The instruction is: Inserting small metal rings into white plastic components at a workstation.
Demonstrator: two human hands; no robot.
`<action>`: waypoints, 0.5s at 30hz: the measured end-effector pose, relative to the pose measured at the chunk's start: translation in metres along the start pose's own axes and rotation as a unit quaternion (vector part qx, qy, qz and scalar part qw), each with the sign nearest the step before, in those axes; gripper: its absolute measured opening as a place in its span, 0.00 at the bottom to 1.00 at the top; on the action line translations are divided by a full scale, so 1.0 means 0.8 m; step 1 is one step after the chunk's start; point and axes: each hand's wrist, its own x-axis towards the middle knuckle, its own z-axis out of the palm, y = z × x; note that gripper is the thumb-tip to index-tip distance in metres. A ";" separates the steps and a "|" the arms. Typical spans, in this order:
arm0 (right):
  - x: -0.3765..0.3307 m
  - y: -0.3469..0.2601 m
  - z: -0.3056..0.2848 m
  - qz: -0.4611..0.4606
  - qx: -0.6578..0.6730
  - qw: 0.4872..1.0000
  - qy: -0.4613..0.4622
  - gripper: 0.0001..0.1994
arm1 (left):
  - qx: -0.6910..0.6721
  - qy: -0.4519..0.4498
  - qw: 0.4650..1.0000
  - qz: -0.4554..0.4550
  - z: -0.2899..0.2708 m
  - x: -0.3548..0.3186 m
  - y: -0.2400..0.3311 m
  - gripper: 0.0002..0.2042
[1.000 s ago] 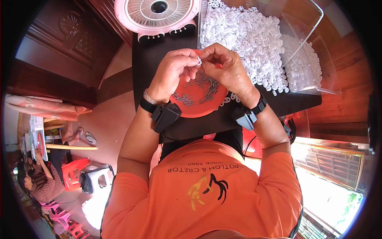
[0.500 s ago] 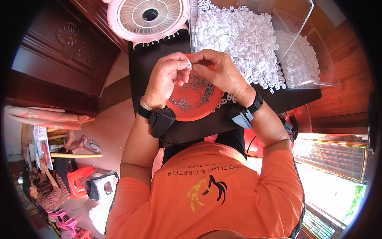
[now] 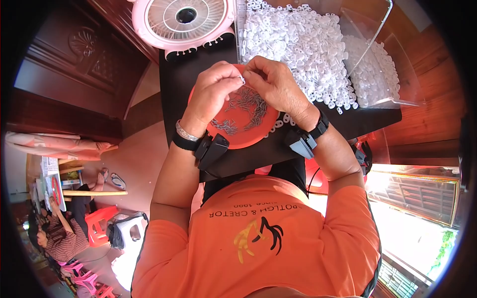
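Both hands meet above the far part of a round orange-red dish. My left hand pinches a small white plastic piece between thumb and fingertips. Right beside that piece, the thumb and forefinger of my right hand are pressed together; whatever lies between them is too small to make out. Many small grey metal screws are spread in the dish below. A large heap of white plastic pieces, oval with two holes, lies beyond my right hand.
A clear plastic box wall encloses part of the heap at the right. A pink fan stands at the far left of the dark table. Loose white pieces lie near my right wrist. Another person sits at lower left.
My left hand has turned, its fingers now curled more closely, and the white piece has shifted slightly right. My right hand stays close by, its fingertips moved slightly.
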 end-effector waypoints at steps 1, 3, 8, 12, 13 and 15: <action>0.000 0.001 0.000 0.001 0.000 1.000 0.000 0.09 | 0.000 0.000 1.000 -0.001 0.002 0.000 -0.001 0.06; 0.001 0.004 0.000 -0.003 -0.015 1.000 -0.014 0.10 | 0.081 -0.006 0.995 0.059 0.005 -0.001 -0.002 0.05; 0.001 0.009 0.000 0.007 0.029 0.998 -0.054 0.08 | 0.052 -0.010 0.999 0.006 0.003 -0.003 0.002 0.06; 0.001 0.008 0.000 0.013 0.107 0.991 -0.077 0.06 | -0.045 -0.015 0.996 -0.078 -0.004 0.000 0.002 0.07; 0.001 0.009 0.001 0.013 0.107 0.991 -0.078 0.06 | -0.069 -0.025 0.994 -0.078 -0.005 -0.001 0.001 0.08; 0.001 0.011 0.002 0.011 0.132 0.988 -0.083 0.06 | -0.074 -0.020 0.994 -0.083 -0.007 -0.001 0.001 0.08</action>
